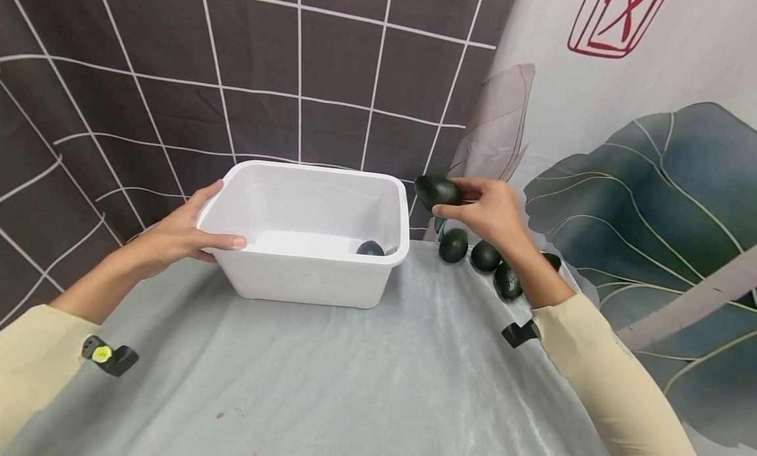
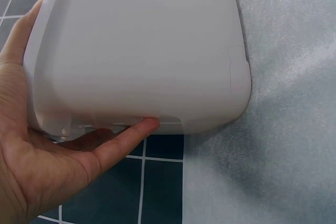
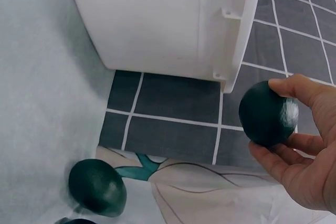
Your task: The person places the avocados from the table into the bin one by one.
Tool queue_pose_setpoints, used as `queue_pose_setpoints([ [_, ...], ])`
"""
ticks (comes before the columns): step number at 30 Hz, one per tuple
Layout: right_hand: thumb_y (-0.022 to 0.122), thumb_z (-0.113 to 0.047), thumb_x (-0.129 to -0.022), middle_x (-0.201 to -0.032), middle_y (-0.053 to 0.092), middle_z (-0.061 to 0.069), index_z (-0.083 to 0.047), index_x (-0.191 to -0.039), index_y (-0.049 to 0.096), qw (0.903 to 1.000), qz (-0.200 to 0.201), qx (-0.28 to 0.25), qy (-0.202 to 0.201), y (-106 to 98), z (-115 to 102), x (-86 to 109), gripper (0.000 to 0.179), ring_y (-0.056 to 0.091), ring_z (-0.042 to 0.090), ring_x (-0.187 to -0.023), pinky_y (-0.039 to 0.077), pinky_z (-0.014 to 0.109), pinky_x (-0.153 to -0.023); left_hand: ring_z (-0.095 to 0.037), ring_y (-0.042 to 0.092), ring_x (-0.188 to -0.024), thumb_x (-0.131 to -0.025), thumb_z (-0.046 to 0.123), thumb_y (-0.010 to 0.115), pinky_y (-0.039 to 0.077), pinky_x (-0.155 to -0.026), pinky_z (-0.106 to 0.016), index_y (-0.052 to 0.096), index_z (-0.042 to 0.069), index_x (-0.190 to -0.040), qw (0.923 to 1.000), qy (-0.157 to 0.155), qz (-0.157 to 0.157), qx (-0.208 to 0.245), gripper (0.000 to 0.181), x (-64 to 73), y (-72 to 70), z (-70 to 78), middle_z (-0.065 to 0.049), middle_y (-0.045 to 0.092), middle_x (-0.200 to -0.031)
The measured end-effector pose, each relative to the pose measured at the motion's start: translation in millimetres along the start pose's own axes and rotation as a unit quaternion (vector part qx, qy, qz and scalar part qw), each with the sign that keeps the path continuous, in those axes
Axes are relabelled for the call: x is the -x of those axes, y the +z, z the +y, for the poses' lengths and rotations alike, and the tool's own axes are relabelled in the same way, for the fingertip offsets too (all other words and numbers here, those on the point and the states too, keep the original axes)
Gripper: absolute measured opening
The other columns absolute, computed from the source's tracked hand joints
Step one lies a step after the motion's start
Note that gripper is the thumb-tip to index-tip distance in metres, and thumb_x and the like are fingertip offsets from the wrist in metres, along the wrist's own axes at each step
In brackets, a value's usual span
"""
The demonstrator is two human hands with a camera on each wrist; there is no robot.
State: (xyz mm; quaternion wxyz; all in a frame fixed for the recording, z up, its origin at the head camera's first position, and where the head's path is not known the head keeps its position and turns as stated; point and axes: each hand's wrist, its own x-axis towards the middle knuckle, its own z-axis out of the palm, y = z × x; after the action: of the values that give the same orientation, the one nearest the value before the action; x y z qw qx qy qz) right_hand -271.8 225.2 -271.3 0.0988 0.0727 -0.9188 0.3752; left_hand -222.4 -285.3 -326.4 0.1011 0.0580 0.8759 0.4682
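A white plastic tub (image 1: 313, 278) stands on the cloth-covered table in the head view. My left hand (image 1: 174, 236) grips its left end, thumb along the near rim and fingers toward the far corner; the left wrist view shows the same hand (image 2: 58, 166) against the tub's end. Beside the tub's right rim, my right hand (image 1: 497, 213) holds a dark green avocado (image 1: 436, 192) up off the table. Thumb and fingertips pinch this avocado (image 3: 265, 114) in the right wrist view. Inside the tub, one avocado (image 1: 370, 248) shows at the right end, partly hidden by the near wall.
Several avocados lie at the table's right side, among them one avocado (image 1: 453, 246) nearest the tub and another (image 1: 507, 282) by my right forearm. Grey cloth (image 1: 331, 377) covers the table. A dark tiled-pattern curtain (image 1: 260, 62) hangs behind, a leaf-patterned one (image 1: 621, 200) at right.
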Motion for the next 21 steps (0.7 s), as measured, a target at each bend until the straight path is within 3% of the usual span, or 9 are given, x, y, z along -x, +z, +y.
queue_pose_setpoints([
  [9, 0.098, -0.035, -0.085, -0.135, 0.083, 0.014, -0.010, -0.145, 0.077, 0.9998, -0.006, -0.015, -0.008, 7, -9, -4.8, 0.068, 0.081, 0.030, -0.124, 0.055, 0.017, -0.085, -0.053, 0.037, -0.158, -0.100, 0.033, 0.084, 0.059, -0.105, -0.074, -0.016, 0.027, -0.182, 1.0000, 0.000, 0.000, 0.002, 0.130, 0.3, -0.3, 0.2, -0.030, 0.010, -0.185],
  [18, 0.096, -0.036, -0.086, -0.134, 0.083, 0.015, -0.010, -0.146, 0.076, 0.9997, -0.016, 0.008, -0.018, 13, -24, -11.7, 0.069, 0.081, 0.031, -0.122, 0.057, 0.038, -0.098, -0.052, 0.036, -0.158, -0.100, 0.032, 0.085, 0.059, -0.105, -0.073, -0.016, 0.026, -0.182, 1.0000, 0.000, 0.000, 0.006, 0.130, -0.1, -0.4, -0.2, -0.030, 0.010, -0.185],
  [21, 0.096, -0.036, -0.086, -0.134, 0.083, 0.015, -0.010, -0.146, 0.076, 0.9995, -0.019, 0.009, -0.023, 15, -28, -13.4, 0.068, 0.080, 0.030, -0.122, 0.057, 0.039, -0.099, -0.052, 0.036, -0.158, -0.099, 0.032, 0.085, 0.059, -0.105, -0.072, -0.016, 0.026, -0.182, 1.0000, -0.001, 0.001, 0.007, 0.131, 0.2, 0.0, 0.1, -0.030, 0.010, -0.185],
])
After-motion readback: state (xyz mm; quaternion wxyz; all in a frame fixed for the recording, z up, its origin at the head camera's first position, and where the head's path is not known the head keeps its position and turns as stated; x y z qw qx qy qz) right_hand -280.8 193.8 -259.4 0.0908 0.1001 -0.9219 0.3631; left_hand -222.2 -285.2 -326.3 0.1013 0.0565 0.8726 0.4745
